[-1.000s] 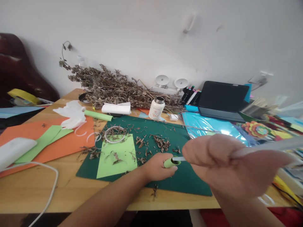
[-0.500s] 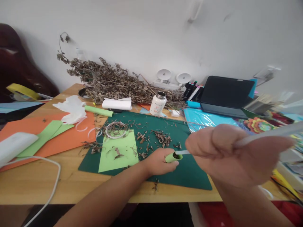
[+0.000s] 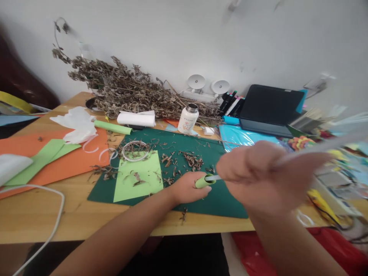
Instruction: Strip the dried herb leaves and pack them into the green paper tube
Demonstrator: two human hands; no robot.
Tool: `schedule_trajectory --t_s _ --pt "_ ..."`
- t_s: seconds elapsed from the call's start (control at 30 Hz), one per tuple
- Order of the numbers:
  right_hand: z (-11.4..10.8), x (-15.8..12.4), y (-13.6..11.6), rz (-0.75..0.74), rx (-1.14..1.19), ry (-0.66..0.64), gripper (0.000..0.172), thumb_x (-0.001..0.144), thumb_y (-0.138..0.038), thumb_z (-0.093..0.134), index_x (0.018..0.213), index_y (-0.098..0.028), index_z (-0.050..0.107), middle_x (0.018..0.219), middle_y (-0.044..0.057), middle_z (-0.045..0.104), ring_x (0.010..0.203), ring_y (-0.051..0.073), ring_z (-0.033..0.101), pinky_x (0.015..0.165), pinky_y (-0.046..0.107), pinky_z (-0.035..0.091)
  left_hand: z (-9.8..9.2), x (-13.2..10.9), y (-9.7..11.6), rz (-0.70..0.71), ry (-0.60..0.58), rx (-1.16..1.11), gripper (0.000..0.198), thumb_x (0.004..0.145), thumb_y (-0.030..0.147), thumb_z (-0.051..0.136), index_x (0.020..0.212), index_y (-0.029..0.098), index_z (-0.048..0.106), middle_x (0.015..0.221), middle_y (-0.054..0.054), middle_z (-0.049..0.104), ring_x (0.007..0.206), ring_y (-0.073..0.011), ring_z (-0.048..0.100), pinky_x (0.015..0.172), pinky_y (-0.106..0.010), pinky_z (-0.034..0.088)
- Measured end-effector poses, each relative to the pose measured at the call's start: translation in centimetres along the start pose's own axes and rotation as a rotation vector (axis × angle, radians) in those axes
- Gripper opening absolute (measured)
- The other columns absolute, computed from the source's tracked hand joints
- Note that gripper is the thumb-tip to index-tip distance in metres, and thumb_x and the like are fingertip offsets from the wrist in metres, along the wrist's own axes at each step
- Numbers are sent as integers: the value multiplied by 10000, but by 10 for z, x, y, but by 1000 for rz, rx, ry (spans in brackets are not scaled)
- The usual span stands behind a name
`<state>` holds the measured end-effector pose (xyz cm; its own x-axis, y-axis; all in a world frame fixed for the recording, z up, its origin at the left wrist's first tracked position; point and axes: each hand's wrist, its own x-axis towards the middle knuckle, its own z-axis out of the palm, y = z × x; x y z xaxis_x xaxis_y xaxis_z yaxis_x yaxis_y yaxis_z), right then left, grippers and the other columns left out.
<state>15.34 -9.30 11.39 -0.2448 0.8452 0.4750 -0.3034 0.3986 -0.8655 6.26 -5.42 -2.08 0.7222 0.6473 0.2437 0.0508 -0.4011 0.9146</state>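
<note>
My left hand (image 3: 188, 188) is closed around a light green paper tube (image 3: 203, 181), its open end facing up and to the right. In my right hand (image 3: 264, 176) is a long thin whitish stick (image 3: 330, 145), gripped between thumb and fingers. The stick's tip sits inside the tube's mouth. Beneath both hands lies a green cutting mat (image 3: 227, 203) with crumbled dried leaves (image 3: 192, 160) scattered on it. A light green paper sheet (image 3: 120, 188) on the mat bears leaf bits, and a white tape ring (image 3: 123, 153) overlaps its top edge.
Bundled dried plants (image 3: 129, 88) line the wall. A white bottle (image 3: 188, 119) stands uncapped behind the mat, near a black tablet case (image 3: 270, 107). Another green paper tube (image 3: 113, 127), white tissue (image 3: 77, 122) and orange paper (image 3: 71, 166) lie left. A white cable (image 3: 61, 207) crosses the table edge.
The view has shifted, so most things sit a little farther left and higher. Dark leaf bits that showed at the tube's mouth are less visible now; both hands keep their hold.
</note>
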Motion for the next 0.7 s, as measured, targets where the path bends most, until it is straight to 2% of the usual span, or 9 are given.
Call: schedule_trajectory --t_s 0.53,0.7 --pt "1 -1 10 24 42 12 440 755 -509 396 481 -180 291 428 -60 214 365 61 203 357 221 148 0 0 2 0 -12 31 103 685 224 445 651 130 467 587 33 424 570 -78 382 540 -180 343" --pt "1 -5 8 -27 78 8 428 777 -484 373 487 -182 281 428 -60 209 363 62 196 358 220 158 0 -1 3 7 -47 62 119 689 242 451 654 131 476 600 30 437 576 -80 387 551 -179 348"
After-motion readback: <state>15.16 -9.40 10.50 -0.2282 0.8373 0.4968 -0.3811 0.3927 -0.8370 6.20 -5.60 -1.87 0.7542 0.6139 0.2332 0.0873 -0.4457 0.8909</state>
